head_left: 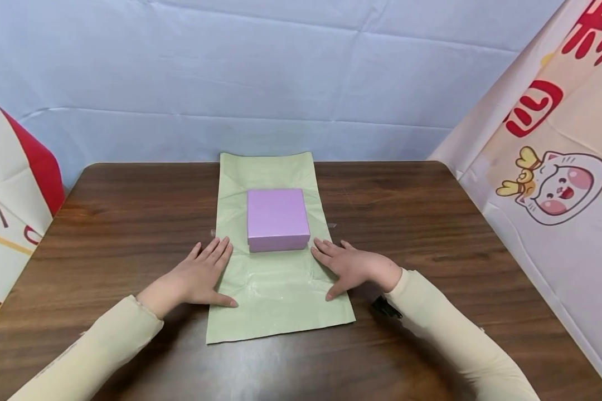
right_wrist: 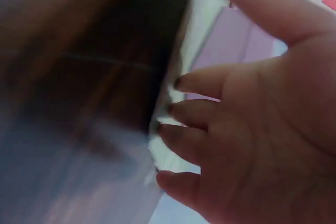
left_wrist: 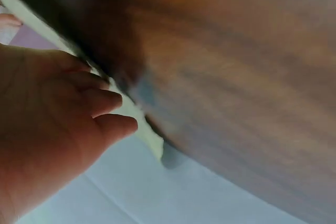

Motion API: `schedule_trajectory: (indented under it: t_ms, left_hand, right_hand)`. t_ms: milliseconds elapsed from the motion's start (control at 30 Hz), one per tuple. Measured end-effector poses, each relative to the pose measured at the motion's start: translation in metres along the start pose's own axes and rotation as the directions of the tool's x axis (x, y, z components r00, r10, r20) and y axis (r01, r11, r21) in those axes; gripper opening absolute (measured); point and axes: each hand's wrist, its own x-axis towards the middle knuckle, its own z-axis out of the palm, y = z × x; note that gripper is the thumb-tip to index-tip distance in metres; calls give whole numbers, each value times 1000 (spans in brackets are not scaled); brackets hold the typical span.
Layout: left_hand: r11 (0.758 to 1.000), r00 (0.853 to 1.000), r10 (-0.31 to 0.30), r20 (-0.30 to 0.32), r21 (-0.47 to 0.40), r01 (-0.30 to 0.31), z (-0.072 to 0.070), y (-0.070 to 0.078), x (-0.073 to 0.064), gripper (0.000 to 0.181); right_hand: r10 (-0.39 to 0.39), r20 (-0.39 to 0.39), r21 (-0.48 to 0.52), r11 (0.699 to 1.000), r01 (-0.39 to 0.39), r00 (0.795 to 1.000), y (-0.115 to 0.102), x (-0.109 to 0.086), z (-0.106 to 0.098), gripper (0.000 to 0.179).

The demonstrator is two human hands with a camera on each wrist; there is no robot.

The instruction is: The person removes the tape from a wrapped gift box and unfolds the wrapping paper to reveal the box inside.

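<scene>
A closed purple box (head_left: 277, 214) sits on a creased pale green paper sheet (head_left: 281, 312), a bit beyond the sheet's middle. On the sheet's left edge rests my left hand (head_left: 198, 278), fingers extended and thumb spread toward the near part. My right hand (head_left: 351, 267) touches the opposite edge in the same way, its fingertips close to the box's near right corner. In the left wrist view, the left palm (left_wrist: 47, 114) shows beside the sheet's edge. The right wrist view has the right palm (right_wrist: 262, 124), with the purple box (right_wrist: 226, 40) behind the fingers.
The dark wooden table (head_left: 406, 223) extends on both sides of the sheet. Small clear strips, perhaps tape (head_left: 332, 225), stick out at the sheet's sides. A pale blue cloth (head_left: 261, 72) hangs behind the table, and a printed banner (head_left: 547, 145) stands at the right. Something black (head_left: 386, 307) is by the right wrist.
</scene>
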Motion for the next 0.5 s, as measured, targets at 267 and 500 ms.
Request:
schedule_trajectory:
  t_ms: [267,500]
  left_hand:
    - [1000,999,18,38,-10,-18,5,-10,10,131]
    - [999,999,20,32,-29,-19,-5,-20,19,131]
  right_hand:
    - [48,11,-55,997,-47,999,8,3,11,126]
    - [55,13,-48,997,-54,998,17,12,0,127]
